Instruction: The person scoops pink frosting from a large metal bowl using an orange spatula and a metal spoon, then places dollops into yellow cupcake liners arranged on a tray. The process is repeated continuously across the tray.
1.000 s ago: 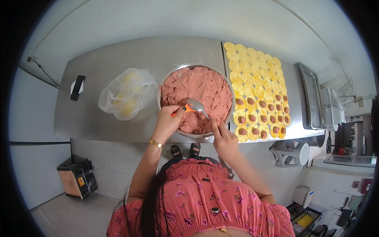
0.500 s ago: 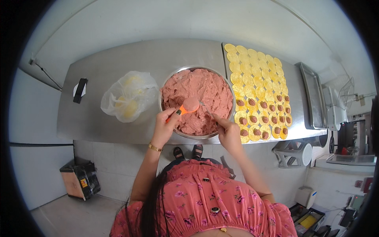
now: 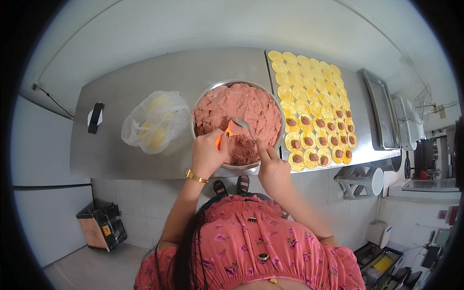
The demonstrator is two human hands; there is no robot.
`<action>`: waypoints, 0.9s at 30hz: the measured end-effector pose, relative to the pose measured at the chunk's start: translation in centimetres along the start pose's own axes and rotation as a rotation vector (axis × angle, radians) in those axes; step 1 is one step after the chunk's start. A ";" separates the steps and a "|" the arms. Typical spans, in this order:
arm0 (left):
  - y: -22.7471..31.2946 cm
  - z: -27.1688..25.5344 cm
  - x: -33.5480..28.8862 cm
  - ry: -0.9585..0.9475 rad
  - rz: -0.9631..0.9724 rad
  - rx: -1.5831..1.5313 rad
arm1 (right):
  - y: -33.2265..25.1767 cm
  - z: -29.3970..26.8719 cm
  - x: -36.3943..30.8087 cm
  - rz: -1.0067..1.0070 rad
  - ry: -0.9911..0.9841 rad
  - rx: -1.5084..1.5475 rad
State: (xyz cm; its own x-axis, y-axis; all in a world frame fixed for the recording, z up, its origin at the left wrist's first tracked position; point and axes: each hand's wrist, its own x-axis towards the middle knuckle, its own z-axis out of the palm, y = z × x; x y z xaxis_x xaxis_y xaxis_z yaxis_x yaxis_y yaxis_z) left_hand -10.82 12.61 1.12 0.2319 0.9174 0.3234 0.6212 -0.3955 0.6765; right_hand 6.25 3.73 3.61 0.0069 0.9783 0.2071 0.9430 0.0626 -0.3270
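A wide metal bowl (image 3: 282,126) stands before me, heaped with pink ground-meat paste (image 3: 251,104). Over its near half, my left hand (image 3: 208,153) grips an orange scoop (image 3: 227,135), with pink paste at its head. Held by the handle in my right hand (image 3: 273,170), a metal spoon (image 3: 244,124) has its tip against or just above the scoop's head. To the right lie rows of overlapping yellow rounds (image 3: 296,79), like thin tortillas. The nearer rows each carry a small lump of paste (image 3: 308,141).
A clear plastic bag (image 3: 157,121) with yellow contents rests left of the bowl on the steel table (image 3: 116,111). A black object (image 3: 96,118) lies farther left. Metal trays (image 3: 382,111) stand at the right end. A grey stool (image 3: 360,181) and a box (image 3: 101,227) are below.
The spoon has moved from beside the scoop to its head. My left hand has turned, tilting the scoop, and my hands are closer together. The whole view has shifted slightly.
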 end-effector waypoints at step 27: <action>-3.1 -2.8 -1.9 -0.035 -0.293 -0.703 | 1.0 1.4 1.9 0.023 0.156 0.320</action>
State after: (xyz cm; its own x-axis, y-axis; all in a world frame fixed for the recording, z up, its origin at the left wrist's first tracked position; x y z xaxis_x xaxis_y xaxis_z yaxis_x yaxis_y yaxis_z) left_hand -15.29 11.97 0.26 0.1622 0.9854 0.0527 0.0410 -0.0601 0.9974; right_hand 6.73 5.90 2.35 0.1007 0.9397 0.3269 0.7899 0.1243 -0.6005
